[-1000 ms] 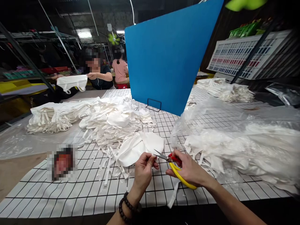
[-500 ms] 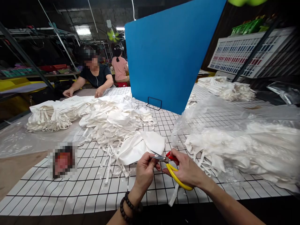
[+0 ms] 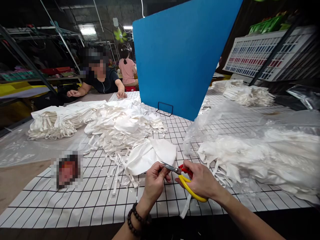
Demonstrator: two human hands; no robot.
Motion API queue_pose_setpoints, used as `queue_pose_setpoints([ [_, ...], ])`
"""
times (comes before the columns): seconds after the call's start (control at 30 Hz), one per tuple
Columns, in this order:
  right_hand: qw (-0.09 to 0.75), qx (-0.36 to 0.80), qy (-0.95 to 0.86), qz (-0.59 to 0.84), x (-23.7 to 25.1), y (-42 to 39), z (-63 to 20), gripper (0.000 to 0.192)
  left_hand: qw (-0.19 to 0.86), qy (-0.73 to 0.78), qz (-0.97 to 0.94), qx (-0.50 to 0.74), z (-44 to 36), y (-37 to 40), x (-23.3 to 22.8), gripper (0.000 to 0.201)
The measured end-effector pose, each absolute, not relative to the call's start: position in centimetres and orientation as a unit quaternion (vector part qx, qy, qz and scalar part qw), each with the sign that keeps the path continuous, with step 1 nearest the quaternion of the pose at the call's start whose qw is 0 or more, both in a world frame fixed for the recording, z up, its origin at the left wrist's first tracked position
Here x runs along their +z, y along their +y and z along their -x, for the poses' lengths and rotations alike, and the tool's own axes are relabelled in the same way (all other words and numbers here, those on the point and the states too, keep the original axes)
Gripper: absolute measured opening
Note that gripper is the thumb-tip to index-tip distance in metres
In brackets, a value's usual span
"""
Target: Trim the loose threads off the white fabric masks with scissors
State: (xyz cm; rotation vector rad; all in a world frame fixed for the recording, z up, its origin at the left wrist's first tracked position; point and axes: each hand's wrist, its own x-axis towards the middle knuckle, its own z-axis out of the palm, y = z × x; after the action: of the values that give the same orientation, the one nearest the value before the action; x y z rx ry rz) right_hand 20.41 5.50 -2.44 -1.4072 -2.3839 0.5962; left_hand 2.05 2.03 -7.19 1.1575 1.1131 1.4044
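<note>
My right hand point(image 3: 201, 181) grips scissors point(image 3: 183, 181) with yellow and red handles; the metal blades point left toward my left hand. My left hand point(image 3: 153, 183), with a dark bead bracelet on the wrist, pinches the near edge of a white fabric mask point(image 3: 150, 155) that lies on the black-gridded white table cover point(image 3: 82, 203). The blade tips meet the mask edge by my left fingers. A white strap point(image 3: 185, 208) hangs under my right hand.
A heap of white masks and cut strips point(image 3: 120, 128) lies behind the held mask, and a neat stack point(image 3: 57, 121) sits at left. Clear plastic bags of masks point(image 3: 262, 156) fill the right. A blue divider board point(image 3: 180, 56) stands behind. A seated person point(image 3: 101, 80) works across the table.
The scissors have moved left onto the mask edge and closed a little. The person across the table has put down a mask and now rests both hands on the table.
</note>
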Motion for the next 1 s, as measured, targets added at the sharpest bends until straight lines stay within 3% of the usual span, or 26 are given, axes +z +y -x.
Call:
queue_pose_setpoints([
  [0.47,0.175,0.237,-0.826,0.481,-3.0,5.6,-20.1,0.034,0.490,0.458,-0.476,0.569,-1.7,2.2,-6.6,0.026],
  [0.63,0.210,0.347,-0.781,0.474,-3.9,5.9,-20.8,0.040,0.499,0.465,-0.469,0.561,-1.8,2.6,-6.5,0.027],
  [0.7,0.226,0.422,-0.742,0.469,-4.0,6.4,-21.6,0.039,0.455,0.491,-0.502,0.547,-1.4,2.9,-6.6,0.027],
  [0.8,0.255,0.487,-0.672,0.496,-3.7,7.6,-23.9,0.036,0.287,0.574,-0.597,0.481,-0.3,3.7,-7.3,0.023],
  [0.9,0.265,0.464,-0.617,0.578,-3.1,8.4,-27.4,0.036,0.131,0.653,-0.662,0.343,1.2,5.1,-8.3,0.042],
  [1.0,0.231,0.401,-0.586,0.665,-3.0,8.2,-31.3,0.031,0.105,0.682,-0.678,0.253,3.0,7.7,-8.1,0.018],
])
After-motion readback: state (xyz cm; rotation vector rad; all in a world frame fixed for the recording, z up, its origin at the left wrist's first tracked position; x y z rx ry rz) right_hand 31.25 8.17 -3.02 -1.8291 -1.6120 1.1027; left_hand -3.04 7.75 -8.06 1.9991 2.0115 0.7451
